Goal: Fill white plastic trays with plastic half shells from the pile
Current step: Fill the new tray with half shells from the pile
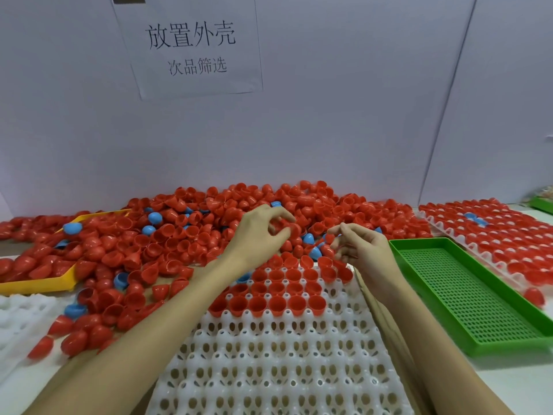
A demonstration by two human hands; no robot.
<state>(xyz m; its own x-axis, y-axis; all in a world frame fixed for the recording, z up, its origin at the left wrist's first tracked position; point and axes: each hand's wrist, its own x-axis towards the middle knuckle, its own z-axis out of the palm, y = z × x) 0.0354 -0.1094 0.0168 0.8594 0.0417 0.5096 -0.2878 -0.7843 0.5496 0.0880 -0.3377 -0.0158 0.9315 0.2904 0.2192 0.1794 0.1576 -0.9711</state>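
A big pile of red half shells (179, 235), with a few blue ones mixed in, lies along the back of the table. In front of me lies a white plastic tray (269, 354); its far rows hold red shells (281, 302), open side up. My left hand (260, 232) hovers over the pile's near edge with fingers curled round a red shell (291, 227). My right hand (359, 247) is just beyond the tray's far right corner, fingers curled, pinching a red shell (330, 238).
A green perforated tray (466, 295) lies to the right. Behind it is a filled white tray of red shells (493, 232). A yellow tray (39, 284) sits half buried in the pile at left. Another white tray (21, 313) is at the left edge.
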